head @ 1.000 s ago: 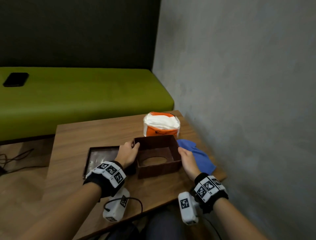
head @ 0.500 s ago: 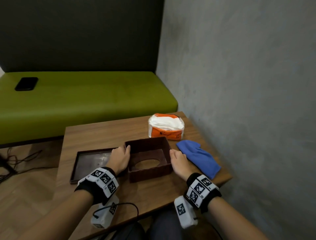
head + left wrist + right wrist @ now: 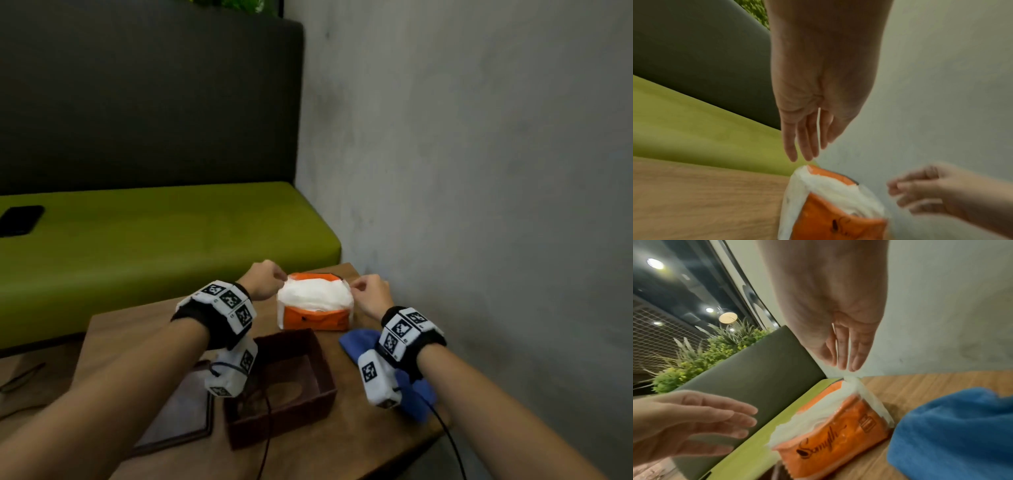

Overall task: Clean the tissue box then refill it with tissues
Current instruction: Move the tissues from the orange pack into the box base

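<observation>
An orange tissue pack (image 3: 315,310) with white tissues bulging from its open top lies at the table's far side. My left hand (image 3: 265,282) hovers at its left end, fingers straight and just above the pack (image 3: 828,211) in the left wrist view. My right hand (image 3: 368,291) is at the right end; its straight fingertips (image 3: 844,366) touch the pack's (image 3: 834,426) white corner. Neither hand holds anything. The brown tissue box (image 3: 301,416) stands open below my wrists, an oval slot in its bottom. Its flat brown lid (image 3: 181,407) lies to the left.
A blue cloth (image 3: 416,397) lies under my right wrist, close to the grey wall (image 3: 479,205). Behind the wooden table (image 3: 113,329) runs a green bench (image 3: 154,233) with a black phone (image 3: 20,219) on it. Wrist camera cables hang over the box.
Both hands have left the sides of the brown box and moved forward to the two ends of the orange tissue pack. The box stays where it was.
</observation>
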Demonstrator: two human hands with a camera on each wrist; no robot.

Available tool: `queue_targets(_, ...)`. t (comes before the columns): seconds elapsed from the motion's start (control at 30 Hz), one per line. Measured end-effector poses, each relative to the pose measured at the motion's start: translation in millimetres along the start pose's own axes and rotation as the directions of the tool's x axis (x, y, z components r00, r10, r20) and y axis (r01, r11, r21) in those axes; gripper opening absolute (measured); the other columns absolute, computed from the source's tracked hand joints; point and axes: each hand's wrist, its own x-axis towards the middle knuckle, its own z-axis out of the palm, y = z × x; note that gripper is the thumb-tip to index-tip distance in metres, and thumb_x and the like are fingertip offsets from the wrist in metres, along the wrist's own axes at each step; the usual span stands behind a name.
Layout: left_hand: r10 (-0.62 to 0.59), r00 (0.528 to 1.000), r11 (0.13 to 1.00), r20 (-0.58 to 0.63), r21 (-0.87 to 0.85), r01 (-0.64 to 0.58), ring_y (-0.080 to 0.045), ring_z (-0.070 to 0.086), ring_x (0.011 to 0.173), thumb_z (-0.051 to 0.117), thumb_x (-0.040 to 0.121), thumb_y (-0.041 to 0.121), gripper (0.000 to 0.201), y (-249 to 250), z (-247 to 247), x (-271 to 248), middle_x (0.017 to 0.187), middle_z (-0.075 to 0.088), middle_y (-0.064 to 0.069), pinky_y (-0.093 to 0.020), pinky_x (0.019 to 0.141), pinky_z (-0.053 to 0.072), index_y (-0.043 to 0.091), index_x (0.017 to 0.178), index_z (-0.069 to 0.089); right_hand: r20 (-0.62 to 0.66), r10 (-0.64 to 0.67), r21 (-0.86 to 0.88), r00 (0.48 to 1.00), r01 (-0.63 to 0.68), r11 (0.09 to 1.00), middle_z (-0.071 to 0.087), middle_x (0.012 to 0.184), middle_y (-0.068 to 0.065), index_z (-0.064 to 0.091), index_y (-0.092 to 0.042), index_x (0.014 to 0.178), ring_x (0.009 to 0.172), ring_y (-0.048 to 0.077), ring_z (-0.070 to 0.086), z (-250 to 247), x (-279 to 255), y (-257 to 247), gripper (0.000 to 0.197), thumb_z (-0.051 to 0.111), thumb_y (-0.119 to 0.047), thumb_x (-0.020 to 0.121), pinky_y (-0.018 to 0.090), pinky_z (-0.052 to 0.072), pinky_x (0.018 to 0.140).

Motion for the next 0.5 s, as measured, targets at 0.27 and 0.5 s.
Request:
queue_targets(0.27, -0.005, 1.000, 0.986, 0.005, 0.169, 0.004, -0.031, 0.044, 0.129, 0.049, 0.092, 0.011, 0.038, -11.1, 57.7, 38.1, 0.138, 0.049, -0.018, -0.032, 0.103, 0.035, 0.003, 0.129, 0.051, 0.106, 0.031, -0.314, 0.994, 0.004, 0.949, 0.059, 0.118, 0.025, 0.056, 0.006, 0.112, 0.109, 0.038, 0.056, 36.0, 25.7, -4.3, 0.029, 0.052, -0.017, 0.094, 0.039, 0.046, 0.086)
queue_targets(0.5, -0.124, 0.992, 0.971, 0.004, 0.207, 0.121, -0.037, 0.056, 0.112, 0.057, 0.086, 0.010, 0.010, -4.6, 67.3, 38.7, 0.120, 0.060, -0.024, -0.037, 0.089, 0.047, 0.000, 0.086, 0.056, 0.144, 0.195, -0.422, 0.970, -0.118, 0.899, 0.058, 0.127, 0.014, 0.056, -0.004, 0.119, 0.114, 0.034, 0.056, 47.7, 27.4, -20.8, 0.043, 0.059, -0.034, 0.089, 0.041, 0.045, 0.093)
